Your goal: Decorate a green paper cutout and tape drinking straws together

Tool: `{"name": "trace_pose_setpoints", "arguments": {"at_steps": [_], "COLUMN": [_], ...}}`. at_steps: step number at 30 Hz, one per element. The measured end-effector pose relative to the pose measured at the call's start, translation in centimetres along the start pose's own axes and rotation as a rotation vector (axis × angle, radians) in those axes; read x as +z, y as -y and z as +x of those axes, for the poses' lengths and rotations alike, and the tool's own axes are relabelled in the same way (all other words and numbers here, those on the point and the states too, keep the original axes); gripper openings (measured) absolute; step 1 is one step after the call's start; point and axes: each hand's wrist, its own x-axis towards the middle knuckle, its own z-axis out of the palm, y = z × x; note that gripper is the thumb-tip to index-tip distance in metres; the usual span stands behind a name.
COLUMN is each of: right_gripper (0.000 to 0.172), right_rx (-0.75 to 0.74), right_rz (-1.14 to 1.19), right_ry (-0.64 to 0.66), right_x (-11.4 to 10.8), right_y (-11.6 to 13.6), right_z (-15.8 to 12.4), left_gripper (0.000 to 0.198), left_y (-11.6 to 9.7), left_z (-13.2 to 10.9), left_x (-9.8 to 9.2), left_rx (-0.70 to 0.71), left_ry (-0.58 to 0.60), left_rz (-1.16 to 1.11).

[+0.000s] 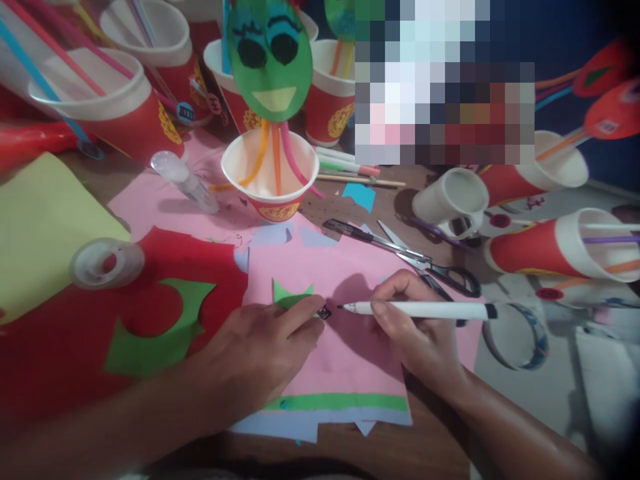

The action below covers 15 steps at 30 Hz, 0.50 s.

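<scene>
My right hand [420, 327] grips a white marker [433, 310], its black tip pointing left, just short of a small dark-marked piece [325, 312]. That piece sits at the fingertips of my left hand [280, 333], whose fingers are pressed together; its material is too small to make out. Beneath both hands lies a pink paper sheet [350, 360]. A green paper scrap [293, 295] shows behind my left fingers. To the left, a cut green paper piece [155, 347] with a round gap rests on red paper [55, 373].
Scissors [455, 279] and a black pen [375, 239] lie beyond my right hand. A cup with a green paper face [273, 73] stands behind the sheet. Red-and-white cups [535, 247] and a white mug [450, 200] are at right. Tape rolls [107, 262] sit on both sides.
</scene>
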Motion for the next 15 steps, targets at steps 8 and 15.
{"name": "trace_pose_setpoints", "arguments": {"at_steps": [8, 15], "right_gripper": [0.013, 0.013], "right_rx": [0.048, 0.007], "right_rz": [0.232, 0.067], "right_ry": [-0.029, -0.029], "right_x": [-0.1, 0.2], "right_y": [-0.2, 0.4], "right_z": [0.5, 0.5], "left_gripper": [0.023, 0.021], "left_y": [1.0, 1.2], "left_z": [-0.8, -0.4], "left_x": [-0.1, -1.6], "left_rx": [-0.089, -0.086], "left_ry": [-0.284, -0.242], "left_rz": [-0.303, -0.271]}}
